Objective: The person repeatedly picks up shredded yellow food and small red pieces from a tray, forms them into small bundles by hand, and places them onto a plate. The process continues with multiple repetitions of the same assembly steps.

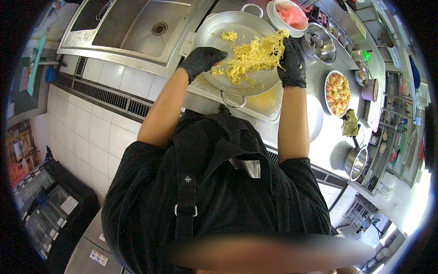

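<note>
A wide round metal pan (214, 33) with two loop handles holds yellow noodles (248, 59), part heaped in the middle, part in a small clump. My right hand (293, 63), in a black glove, grips a bundle of noodles at the pan's right side, lifting strands above the rest. Over the left rim reaches my left hand (203, 60), also black-gloved. Its fingers are pressed together beside the noodles, and whatever lies between them is hidden. Under the pan's near side sits a metal tray (269, 107) with yellowish residue.
A steel sink (132, 34) is on the left. Along the right stand a white bowl with a pink plastic bag (291, 16), a steel bowl (320, 43), a plate of red and yellow food (337, 93), a green cloth (350, 123) and a steel pot (357, 163).
</note>
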`<state>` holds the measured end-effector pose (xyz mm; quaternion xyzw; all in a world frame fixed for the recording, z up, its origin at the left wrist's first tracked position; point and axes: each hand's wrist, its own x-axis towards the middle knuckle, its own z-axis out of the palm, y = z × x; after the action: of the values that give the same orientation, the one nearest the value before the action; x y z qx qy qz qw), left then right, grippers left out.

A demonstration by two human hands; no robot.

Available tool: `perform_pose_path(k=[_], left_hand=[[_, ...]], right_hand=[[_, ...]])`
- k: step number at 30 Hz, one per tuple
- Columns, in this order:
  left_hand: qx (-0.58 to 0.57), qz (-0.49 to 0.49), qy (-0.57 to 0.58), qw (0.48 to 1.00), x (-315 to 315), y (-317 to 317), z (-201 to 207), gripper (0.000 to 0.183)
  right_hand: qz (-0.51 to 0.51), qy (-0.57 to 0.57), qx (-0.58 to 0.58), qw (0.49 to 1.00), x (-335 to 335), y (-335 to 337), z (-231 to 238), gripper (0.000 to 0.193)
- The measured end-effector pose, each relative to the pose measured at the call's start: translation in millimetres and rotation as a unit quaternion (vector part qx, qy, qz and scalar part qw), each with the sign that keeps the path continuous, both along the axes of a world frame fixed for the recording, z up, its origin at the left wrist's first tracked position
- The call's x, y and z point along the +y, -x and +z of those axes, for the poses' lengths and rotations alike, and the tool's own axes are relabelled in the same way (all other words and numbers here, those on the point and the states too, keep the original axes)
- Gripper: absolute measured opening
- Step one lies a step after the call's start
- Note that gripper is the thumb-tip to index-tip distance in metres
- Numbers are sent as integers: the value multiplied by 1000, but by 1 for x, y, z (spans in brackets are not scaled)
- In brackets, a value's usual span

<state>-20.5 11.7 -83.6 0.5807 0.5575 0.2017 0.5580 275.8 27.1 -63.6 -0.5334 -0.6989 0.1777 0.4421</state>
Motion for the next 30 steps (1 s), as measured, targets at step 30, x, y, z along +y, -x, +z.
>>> perform_pose_path(k=[30], left_hand=[[-84,-22,-64,994,11,-25,46,25]], right_hand=[[45,143,39,988,-48,55,59,38]])
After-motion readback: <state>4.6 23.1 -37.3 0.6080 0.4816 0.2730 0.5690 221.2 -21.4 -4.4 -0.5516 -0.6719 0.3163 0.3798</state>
